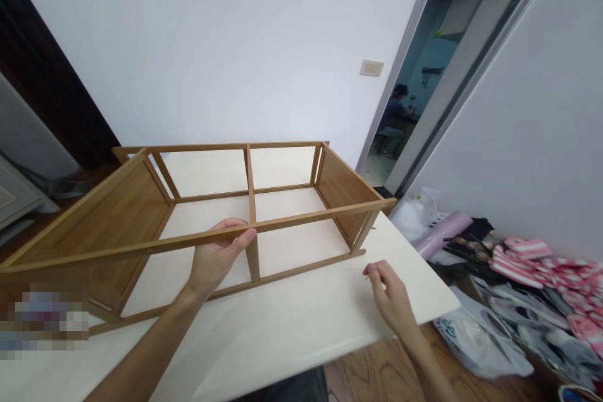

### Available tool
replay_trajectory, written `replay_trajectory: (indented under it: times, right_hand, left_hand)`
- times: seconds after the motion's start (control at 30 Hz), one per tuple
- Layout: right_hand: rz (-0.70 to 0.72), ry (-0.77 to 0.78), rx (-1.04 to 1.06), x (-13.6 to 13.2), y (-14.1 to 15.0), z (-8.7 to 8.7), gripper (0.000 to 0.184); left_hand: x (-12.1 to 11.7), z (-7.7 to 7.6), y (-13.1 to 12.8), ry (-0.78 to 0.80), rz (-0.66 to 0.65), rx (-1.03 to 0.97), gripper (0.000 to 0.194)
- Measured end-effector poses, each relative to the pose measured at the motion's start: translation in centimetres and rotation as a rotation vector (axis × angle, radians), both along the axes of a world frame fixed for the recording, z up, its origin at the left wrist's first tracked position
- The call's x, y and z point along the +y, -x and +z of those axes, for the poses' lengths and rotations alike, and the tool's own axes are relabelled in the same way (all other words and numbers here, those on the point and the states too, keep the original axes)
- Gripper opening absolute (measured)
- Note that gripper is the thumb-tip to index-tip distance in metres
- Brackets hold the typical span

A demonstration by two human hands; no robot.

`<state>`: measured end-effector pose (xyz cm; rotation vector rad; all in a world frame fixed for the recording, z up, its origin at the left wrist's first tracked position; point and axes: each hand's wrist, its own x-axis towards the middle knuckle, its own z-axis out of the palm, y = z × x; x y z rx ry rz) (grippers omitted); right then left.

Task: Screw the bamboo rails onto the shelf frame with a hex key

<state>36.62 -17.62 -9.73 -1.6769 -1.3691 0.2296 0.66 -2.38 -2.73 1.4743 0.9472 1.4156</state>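
- A brown, rectangular wooden frame (301, 218) is pinched by the left hand (219, 254).
- Something small, thin is pinched by the right hand (389, 295); white surface (292, 326) beneath.

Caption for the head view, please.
Left hand grips wooden frame lying on white table; right hand hovers near its edge.
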Motion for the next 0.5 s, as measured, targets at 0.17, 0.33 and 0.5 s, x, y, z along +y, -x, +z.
replay_trajectory:
  times: [0.17, 0.33, 0.5]
  right_hand:
    - [-0.129, 0.198, -0.030, 6.0, -9.6, -0.5, 0.034]
    - [-0.220, 0.359, -0.133, 12.0, -14.1, -1.7, 0.039]
    - [-0.204, 0.425, -0.257, 13.4, -15.1, -3.2, 0.038]
  left_hand:
    - [-0.3, 0.0, 0.2, -0.015, 0.012, 0.013, 0.034]
    - [-0.5, 0.2, 0.1, -0.046, -0.011, 0.022, 0.033]
    - [-1.4, -1.5, 1.3, -0.062, 0.012, 0.088, 0.031]
